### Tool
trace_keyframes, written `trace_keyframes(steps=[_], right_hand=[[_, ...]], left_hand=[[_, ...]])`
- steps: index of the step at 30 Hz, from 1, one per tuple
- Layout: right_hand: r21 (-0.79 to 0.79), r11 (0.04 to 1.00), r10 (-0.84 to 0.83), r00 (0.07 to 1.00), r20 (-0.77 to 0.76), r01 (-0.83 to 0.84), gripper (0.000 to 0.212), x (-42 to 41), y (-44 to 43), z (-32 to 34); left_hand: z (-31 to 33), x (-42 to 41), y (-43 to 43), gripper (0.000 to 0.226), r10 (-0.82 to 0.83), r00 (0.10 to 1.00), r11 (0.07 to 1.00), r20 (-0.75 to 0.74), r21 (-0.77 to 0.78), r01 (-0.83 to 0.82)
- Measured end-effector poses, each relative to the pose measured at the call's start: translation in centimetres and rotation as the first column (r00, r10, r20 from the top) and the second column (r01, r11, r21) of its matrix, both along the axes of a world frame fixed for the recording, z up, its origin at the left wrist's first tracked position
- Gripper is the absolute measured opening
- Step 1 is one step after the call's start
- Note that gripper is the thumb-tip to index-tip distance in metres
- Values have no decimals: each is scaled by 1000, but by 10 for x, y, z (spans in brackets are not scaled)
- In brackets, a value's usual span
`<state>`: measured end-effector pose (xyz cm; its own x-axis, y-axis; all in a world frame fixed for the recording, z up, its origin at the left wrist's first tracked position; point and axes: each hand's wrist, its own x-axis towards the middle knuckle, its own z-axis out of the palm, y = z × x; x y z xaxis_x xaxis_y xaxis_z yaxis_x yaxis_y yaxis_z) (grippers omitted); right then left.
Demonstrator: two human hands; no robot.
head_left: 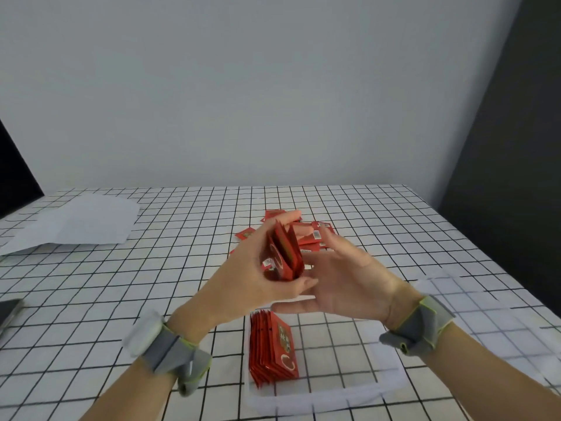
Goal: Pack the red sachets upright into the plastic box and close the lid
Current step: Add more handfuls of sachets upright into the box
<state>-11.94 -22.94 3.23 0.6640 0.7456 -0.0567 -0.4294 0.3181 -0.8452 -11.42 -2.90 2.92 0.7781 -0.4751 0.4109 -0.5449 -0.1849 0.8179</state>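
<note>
Checked cloth covered the worktop (121, 299). Above the clear plastic box (391, 378), the left hand (252, 278) kept a closed grip on a bunch of red sachets (283, 256); the right hand (343, 284) was open beside them. More sachets stood upright at the box's left end (271, 347), and a loose pile (315, 235) lay beyond.

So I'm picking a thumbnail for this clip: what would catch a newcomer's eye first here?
First the bundle of red sachets gripped in the left hand at mid-frame, with the right hand open beside it. Below them, a row of sachets stands upright at the left end of the clear plastic box, most of it unfilled. Behind the hands, loose sachets lie scattered on the black-gridded white tablecloth.
</note>
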Motion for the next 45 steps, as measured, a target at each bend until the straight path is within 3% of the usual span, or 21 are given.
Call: trace_keyframes(steps=[3, 7, 11, 16, 20, 23, 28, 33, 36, 40, 45], right_hand=[[-104, 995, 20, 992, 127, -7, 77, -5, 6, 7], [-272, 956, -49, 974, 221, 109, 24, -11, 17, 8], [-281, 938, -118, 951, 287, 201, 13, -15, 18, 8], [-348, 903, -97, 906, 412, 254, 30, -19, 22, 9], [-486, 824, -13, 867, 499, 292, 45, -19, 23, 13], [-517, 818, 47, 865, 500, 254, 36, -19, 22, 15], [-449, 868, -2, 907, 421, 210, 36, -23, 14, 16], [-519, 801, 26, 848, 529, 299, 69, -26, 11, 17], [-523, 803, 38, 850, 526, 287, 63, -29, 10, 19], [-449, 858, 9, 865, 501, 251, 38, -30, 11, 18], [-419, 866, -12, 848, 529, 274, 53, -31, 11, 16]], left_hand=[[-3, -2, -2, 93, -23, 995, 993, 95, 120, 11], [-5, -1, -2, 104, -93, 987, 973, 131, 223, 62], [-11, -2, 1, 114, -50, 992, 982, 112, 189, 28], [-17, -9, 2, 87, 30, 970, 976, 240, 202, -80], [-16, -9, 3, 87, -4, 971, 968, 240, 244, -56], [-18, -9, 7, 79, 3, 964, 972, 268, 227, -66], [-21, -11, 11, 86, 32, 937, 979, 347, 178, -100], [-21, -10, 13, 95, -6, 923, 961, 385, 257, -101], [-22, -10, 14, 94, -26, 914, 958, 406, 271, -93], [-23, -12, 12, 79, -33, 844, 963, 536, 242, -116], [-21, -13, 11, 75, -57, 750, 960, 659, 241, -140]])
